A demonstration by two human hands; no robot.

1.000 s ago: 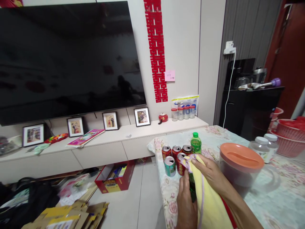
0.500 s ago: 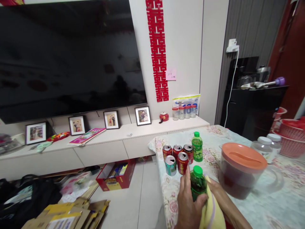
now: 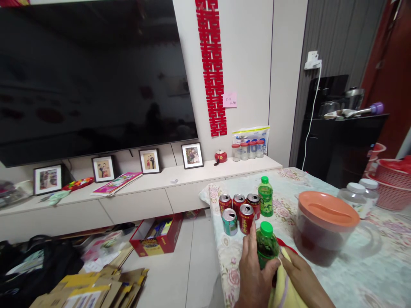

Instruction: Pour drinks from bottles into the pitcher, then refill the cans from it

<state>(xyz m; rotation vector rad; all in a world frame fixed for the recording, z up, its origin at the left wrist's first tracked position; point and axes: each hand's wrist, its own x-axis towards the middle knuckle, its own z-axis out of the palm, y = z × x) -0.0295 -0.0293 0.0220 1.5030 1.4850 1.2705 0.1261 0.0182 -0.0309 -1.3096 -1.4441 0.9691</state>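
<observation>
I have the left hand (image 3: 253, 276) wrapped round a green-capped dark bottle (image 3: 267, 244), between both hands; right hand (image 3: 303, 273) grasping yellow cloth (image 3: 282, 284) against it. I see drink cans (image 3: 246, 221) just beyond the left hand, orange-lidded pitcher (image 3: 323, 239) beyond the right.

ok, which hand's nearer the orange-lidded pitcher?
Right. The right hand, at the yellow cloth, is just front-left of the pitcher; the left hand is farther left, holding the near green-capped bottle.
</observation>
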